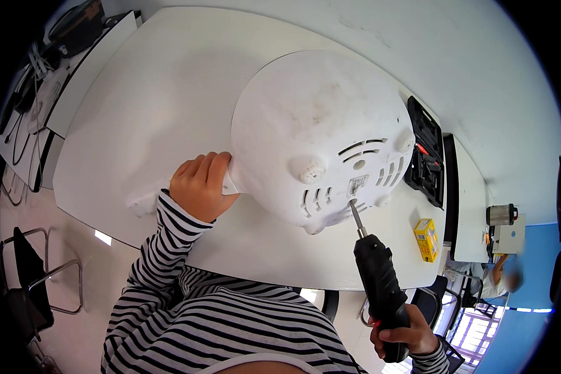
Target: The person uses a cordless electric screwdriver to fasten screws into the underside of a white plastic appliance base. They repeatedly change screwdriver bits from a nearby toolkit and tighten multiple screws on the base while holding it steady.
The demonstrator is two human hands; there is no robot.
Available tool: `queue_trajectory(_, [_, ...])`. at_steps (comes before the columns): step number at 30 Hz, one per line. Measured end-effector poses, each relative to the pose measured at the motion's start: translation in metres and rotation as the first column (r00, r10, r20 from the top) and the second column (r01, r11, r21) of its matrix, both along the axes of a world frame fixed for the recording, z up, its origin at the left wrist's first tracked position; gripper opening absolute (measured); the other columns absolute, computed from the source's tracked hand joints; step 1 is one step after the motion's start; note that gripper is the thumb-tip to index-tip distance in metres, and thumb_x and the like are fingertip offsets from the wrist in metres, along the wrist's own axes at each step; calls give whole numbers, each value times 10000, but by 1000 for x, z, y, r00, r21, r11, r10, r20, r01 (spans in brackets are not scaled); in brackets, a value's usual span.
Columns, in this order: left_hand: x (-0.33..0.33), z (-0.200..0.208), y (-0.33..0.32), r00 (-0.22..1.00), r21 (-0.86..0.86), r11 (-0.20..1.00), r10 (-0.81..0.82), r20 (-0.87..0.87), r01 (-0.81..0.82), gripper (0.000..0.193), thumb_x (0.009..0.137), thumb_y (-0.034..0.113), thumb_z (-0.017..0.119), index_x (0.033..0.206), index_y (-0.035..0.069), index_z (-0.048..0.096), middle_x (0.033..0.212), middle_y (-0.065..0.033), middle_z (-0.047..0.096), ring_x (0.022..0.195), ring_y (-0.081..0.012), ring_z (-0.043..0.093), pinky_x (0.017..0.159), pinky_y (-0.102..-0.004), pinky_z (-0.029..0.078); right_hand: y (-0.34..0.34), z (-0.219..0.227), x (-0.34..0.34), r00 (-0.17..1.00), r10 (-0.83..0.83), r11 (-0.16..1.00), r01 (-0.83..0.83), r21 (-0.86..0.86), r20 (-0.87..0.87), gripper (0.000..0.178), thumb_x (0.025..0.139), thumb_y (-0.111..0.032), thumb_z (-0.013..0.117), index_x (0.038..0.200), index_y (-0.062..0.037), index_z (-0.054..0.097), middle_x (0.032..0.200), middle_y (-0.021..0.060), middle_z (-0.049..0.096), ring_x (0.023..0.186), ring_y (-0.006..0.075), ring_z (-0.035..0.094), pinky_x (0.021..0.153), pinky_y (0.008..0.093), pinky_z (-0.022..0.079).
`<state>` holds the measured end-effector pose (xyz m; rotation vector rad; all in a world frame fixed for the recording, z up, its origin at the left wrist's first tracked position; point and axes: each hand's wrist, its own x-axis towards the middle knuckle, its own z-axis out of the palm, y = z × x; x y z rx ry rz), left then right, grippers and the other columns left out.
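Note:
A large round white plastic appliance [318, 106] lies with its underside turned up on the table; vent slots, knobby feet and a small label show on it. My left hand [201, 186] is closed around its handle [144, 201], and the handle's end sticks out past my fist to the left. In my right hand [411, 336] is a black cordless screwdriver [380, 268], gripped at its lower end. The screwdriver's long bit [357, 218] reaches a round recess near the label. Whether the tip sits in a screw is hidden.
An open black tool case [425, 177] lies on the white table [162, 81] at the right, with a yellow box [426, 240] nearer me. Chairs [34, 280] stand at the left. Cables and a black bag [75, 28] are at the far left. Another person [495, 280] is at the right.

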<state>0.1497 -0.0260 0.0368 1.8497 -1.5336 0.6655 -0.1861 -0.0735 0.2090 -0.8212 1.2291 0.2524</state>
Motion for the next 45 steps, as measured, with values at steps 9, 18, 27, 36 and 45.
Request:
queue_trajectory(9, [-1, -2, 2, 1000, 5, 1000, -6, 14, 6, 349, 564, 191, 699, 822, 42, 518, 633, -26, 517, 517, -157, 500, 464, -246, 398, 3, -2, 0, 1000, 18, 1000, -17, -21, 15, 333, 684, -29, 605, 969, 67, 460, 666, 98, 561, 546, 183, 571, 555, 274, 465])
queue_trajectory(18, [-2, -7, 3, 1000, 55, 998, 27, 0, -27, 447, 518, 245, 749, 833, 17, 529, 700, -82, 578, 557, -229, 553, 509, -288, 450, 10, 1, 7, 999, 22, 993, -26, -119, -37, 348, 622, -15, 566, 937, 98, 470, 614, 128, 540, 504, 199, 545, 499, 291, 449])
queue_trajectory(27, [-3, -5, 2, 999, 66, 997, 28, -28, -26, 452, 518, 249, 747, 843, 20, 532, 713, -85, 583, 574, -232, 560, 518, -299, 454, 6, -1, 4, 1000, 10, 996, -12, -93, -17, 349, 656, -11, 594, 961, 90, 458, 648, 116, 546, 515, 182, 554, 516, 279, 459])
queue_trajectory(36, [0, -2, -2, 1000, 42, 999, 23, 13, -24, 393, 562, 268, 728, 805, 44, 515, 621, -23, 514, 495, -155, 484, 443, -245, 384, -5, -3, 1, 998, 53, 996, -49, -78, 43, 339, 698, -17, 627, 979, 65, 454, 682, 96, 563, 534, 159, 570, 535, 264, 471])
queue_trajectory(45, [2, -2, -4, 1000, 36, 999, 27, 14, -27, 408, 548, 266, 738, 813, 44, 520, 633, -34, 535, 482, -168, 499, 448, -246, 406, -16, -3, 3, 995, 84, 996, -83, -27, 45, 350, 698, -14, 641, 984, 52, 450, 683, 100, 575, 552, 161, 585, 546, 263, 490])
